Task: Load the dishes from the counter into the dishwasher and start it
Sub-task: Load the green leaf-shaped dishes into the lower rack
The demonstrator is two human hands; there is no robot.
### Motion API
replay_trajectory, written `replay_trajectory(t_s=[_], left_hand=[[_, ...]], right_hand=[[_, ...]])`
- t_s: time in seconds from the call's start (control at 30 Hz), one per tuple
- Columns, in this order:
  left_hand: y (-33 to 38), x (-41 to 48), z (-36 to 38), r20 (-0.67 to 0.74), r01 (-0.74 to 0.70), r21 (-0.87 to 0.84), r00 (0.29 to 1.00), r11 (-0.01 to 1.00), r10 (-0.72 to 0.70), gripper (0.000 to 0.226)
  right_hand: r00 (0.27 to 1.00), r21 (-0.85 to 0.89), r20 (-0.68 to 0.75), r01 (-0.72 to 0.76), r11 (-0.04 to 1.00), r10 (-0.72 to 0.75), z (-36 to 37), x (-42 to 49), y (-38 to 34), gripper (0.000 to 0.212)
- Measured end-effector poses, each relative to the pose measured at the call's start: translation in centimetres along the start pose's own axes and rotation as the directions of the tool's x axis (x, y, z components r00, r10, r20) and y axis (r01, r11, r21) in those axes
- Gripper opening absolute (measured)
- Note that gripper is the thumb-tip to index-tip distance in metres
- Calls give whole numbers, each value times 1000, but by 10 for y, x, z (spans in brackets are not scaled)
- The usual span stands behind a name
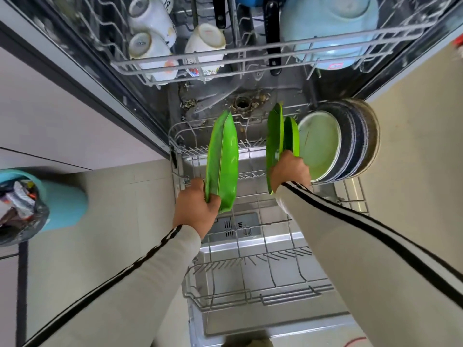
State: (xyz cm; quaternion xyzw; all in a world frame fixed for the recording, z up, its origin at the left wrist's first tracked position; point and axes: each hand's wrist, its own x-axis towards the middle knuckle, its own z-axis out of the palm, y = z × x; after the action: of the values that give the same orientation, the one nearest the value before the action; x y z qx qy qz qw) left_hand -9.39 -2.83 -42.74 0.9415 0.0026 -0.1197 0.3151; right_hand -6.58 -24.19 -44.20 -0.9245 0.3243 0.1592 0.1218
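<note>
Striped sleeves point(363, 246) reach over the pulled-out lower rack point(250, 299). The left hand point(198, 209) grips a green leaf-shaped plate point(223, 166) on edge above the tines. The right hand point(290, 171) clasps a second leaf plate point(274, 136), just beside the upright pale plate point(319, 146) and dark plates point(360, 139). The blue bowl point(330, 28) bears a red sticker point(335, 66), too blurred to read.

Left hand point(198, 209) grips green leaf-shaped plate point(223, 161) on edge over lower rack point(250, 299); right hand point(290, 171) holds second green plate point(274, 136) beside stacked plates point(350, 141).
</note>
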Motion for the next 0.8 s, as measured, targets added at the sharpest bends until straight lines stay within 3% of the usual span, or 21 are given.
replay_trajectory(t_s=[0.2, 0.4, 0.47, 0.53, 0.63, 0.73, 0.8], left_hand=[[-1, -11, 0, -24, -23, -7, 999, 1000, 22, 18], [-1, -20, 3, -28, -15, -26, 999, 1000, 14, 20], [1, -22, 5, -27, 2, -36, 1000, 999, -3, 19], [4, -23, 7, -31, 32, -46, 999, 998, -33, 22], [14, -25, 15, -46, 76, -93, 996, 993, -80, 22], [24, -21, 24, -47, 217, -272, 970, 938, -239, 14], [24, -17, 28, 24, 329, -442, 934, 834, -356, 13]], right_hand=[[993, -53, 89, 89, 995, -84, -7, -11, 9, 42], [986, -148, 120, 136, 980, -119, -2, -28, 20, 37], [984, -26, 127, 129, 991, -124, 4, -37, 20, 44], [949, 220, 240, 151, 964, -204, 15, -56, 15, 55], [889, 530, 396, -17, 848, -229, 33, -90, 8, 62], [915, 572, 401, -222, 790, -33, 37, -98, 10, 56], [812, 608, 583, -469, 641, 41, 28, -95, 11, 60]])
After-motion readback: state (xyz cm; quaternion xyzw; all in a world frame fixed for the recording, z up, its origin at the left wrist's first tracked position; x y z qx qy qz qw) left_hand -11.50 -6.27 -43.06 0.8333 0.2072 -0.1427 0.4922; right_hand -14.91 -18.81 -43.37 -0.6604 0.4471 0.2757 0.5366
